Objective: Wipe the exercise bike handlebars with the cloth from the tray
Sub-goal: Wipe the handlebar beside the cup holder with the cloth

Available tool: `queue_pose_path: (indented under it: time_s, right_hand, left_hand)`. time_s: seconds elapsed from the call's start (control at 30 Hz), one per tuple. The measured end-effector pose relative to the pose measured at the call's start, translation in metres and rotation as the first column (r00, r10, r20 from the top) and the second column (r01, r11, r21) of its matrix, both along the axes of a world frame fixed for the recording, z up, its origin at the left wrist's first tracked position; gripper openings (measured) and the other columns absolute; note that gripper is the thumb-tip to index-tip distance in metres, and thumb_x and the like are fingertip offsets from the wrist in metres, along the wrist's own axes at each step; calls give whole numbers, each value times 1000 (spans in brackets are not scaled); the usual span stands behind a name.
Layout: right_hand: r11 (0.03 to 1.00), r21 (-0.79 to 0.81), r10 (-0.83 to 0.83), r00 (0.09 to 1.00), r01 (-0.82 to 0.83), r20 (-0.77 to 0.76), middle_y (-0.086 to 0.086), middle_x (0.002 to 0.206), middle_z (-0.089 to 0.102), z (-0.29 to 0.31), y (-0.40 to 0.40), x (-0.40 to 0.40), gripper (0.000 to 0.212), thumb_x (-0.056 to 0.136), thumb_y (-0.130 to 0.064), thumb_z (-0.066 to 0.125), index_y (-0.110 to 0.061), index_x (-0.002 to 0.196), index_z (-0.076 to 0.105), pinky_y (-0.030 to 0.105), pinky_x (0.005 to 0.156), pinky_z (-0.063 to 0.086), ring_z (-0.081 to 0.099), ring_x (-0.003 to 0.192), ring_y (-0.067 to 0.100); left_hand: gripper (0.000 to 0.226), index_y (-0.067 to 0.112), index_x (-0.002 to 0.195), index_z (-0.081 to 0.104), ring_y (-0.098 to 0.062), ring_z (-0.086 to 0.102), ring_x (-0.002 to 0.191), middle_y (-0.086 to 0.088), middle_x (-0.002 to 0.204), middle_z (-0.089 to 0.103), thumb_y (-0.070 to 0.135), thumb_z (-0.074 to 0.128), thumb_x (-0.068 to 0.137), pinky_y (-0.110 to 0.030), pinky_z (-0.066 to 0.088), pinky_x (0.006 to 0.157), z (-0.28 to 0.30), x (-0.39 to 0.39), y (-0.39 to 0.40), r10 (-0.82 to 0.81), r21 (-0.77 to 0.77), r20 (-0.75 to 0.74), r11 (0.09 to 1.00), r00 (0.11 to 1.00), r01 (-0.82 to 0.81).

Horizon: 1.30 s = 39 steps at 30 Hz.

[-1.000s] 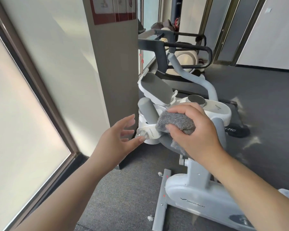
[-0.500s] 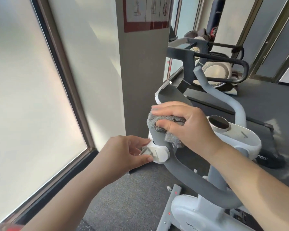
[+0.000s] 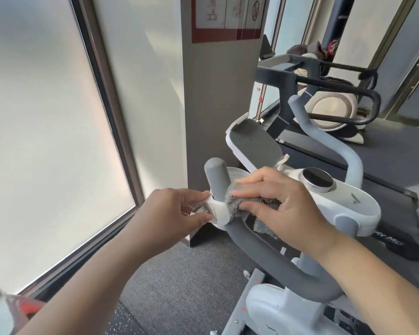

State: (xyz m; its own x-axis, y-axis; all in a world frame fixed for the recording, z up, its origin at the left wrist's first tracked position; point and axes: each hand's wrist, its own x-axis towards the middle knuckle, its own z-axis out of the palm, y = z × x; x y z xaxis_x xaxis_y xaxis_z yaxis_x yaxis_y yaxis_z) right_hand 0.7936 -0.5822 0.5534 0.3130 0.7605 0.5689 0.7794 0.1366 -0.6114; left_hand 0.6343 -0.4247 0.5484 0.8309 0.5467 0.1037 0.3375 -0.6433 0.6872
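The white exercise bike (image 3: pixel 271 308) stands in front of me with grey padded handlebars (image 3: pixel 276 257). A short upright grip (image 3: pixel 217 178) rises from a white joint piece (image 3: pixel 218 210) on the left bar. My right hand (image 3: pixel 283 204) presses a fluffy grey cloth (image 3: pixel 237 201) against the bar just right of that grip; a corner of the cloth hangs below. My left hand (image 3: pixel 177 216) pinches the white joint piece from the left. No tray is in view.
A grey pillar (image 3: pixel 218 105) with a red-bordered sign stands right behind the bike. Frosted windows (image 3: pixel 41 141) run along the left. A treadmill (image 3: pixel 348 141) with black rails lies behind on the right. Grey carpet (image 3: pixel 186 281) covers the floor. A red-and-white object (image 3: pixel 12 308) shows at the bottom left.
My left hand came in from open air and closed on the white joint piece. My right hand slid the cloth down the upright grip to its base. The view shifted left and closer.
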Motion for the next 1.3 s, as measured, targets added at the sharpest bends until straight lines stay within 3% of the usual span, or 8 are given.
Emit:
queue_pose_path:
  time_s: [0.2, 0.3, 0.5, 0.67, 0.87, 0.93, 1.07, 1.3]
  right_hand:
    - [980, 143, -141, 990, 140, -5, 3, 101, 66, 21, 32, -4, 16, 79, -10, 74, -13, 94, 75, 20, 90, 48, 64, 98, 7]
    - [988, 109, -110, 994, 108, 8, 4, 96, 66, 15, 32, -2, 15, 76, -13, 77, -12, 91, 75, 22, 88, 51, 65, 93, 8]
    - [1000, -4, -5, 1000, 5, -9, -1, 92, 65, -8, -1, -4, 22, 72, -5, 79, -15, 92, 76, 16, 88, 47, 64, 95, 4]
    - [981, -194, -21, 999, 11, -50, -12, 93, 68, -16, -26, -5, 29, 70, -5, 81, -28, 87, 76, 12, 90, 43, 64, 96, -1]
    - [977, -6, -213, 976, 213, -51, -1, 97, 62, 7, -3, -21, 18, 75, -12, 78, -21, 91, 76, 7, 87, 40, 60, 94, 1]
    - [980, -45, -198, 977, 195, -83, 1, 96, 60, 5, 5, -26, 19, 76, -12, 78, -22, 92, 75, 7, 86, 40, 59, 93, 0]
    - [976, -125, -190, 977, 178, -91, -5, 92, 61, -8, -10, -24, 26, 74, -9, 79, -26, 92, 73, 10, 89, 42, 61, 92, 0]
    - [937, -347, -52, 996, 26, -66, -14, 96, 65, -8, -36, -12, 33, 75, -7, 77, -34, 94, 73, 15, 96, 41, 60, 100, -3]
  left_hand:
    - [40, 39, 118, 63, 10, 62, 86, 31, 92, 64, 34, 72, 79, -14, 49, 79, -1, 1, -5, 36, 16, -6, 999, 999, -36]
    - [41, 37, 119, 64, 14, 60, 86, 28, 95, 65, 35, 72, 80, -5, 42, 74, -5, 1, -8, 62, 14, 23, 998, 998, -62]
    - [50, 38, 121, 61, 9, 60, 89, 28, 94, 64, 42, 75, 73, -16, 46, 80, -13, -3, -21, 104, -10, 122, 995, 987, -104]
    - [54, 44, 126, 55, 15, 55, 90, 33, 95, 57, 37, 75, 76, -3, 38, 76, -21, -8, -31, 104, -69, 189, 993, 976, -93]
    - [59, 43, 132, 50, 13, 55, 96, 25, 108, 61, 31, 73, 79, -5, 42, 83, -30, -11, -37, 86, -91, 243, 994, 966, -65]
    - [60, 44, 133, 47, 5, 59, 100, 20, 118, 61, 28, 72, 81, -8, 41, 86, -32, -14, -39, 83, -116, 265, 992, 961, -53]
    - [66, 49, 132, 42, -10, 59, 112, 17, 144, 45, 23, 72, 80, -4, 43, 72, -37, -17, -45, 34, -137, 330, 991, 943, 12]
    - [74, 43, 139, 37, -5, 45, 128, 19, 148, 36, 20, 73, 79, -11, 50, 78, -44, -14, -51, 34, -87, 343, 996, 939, -4]
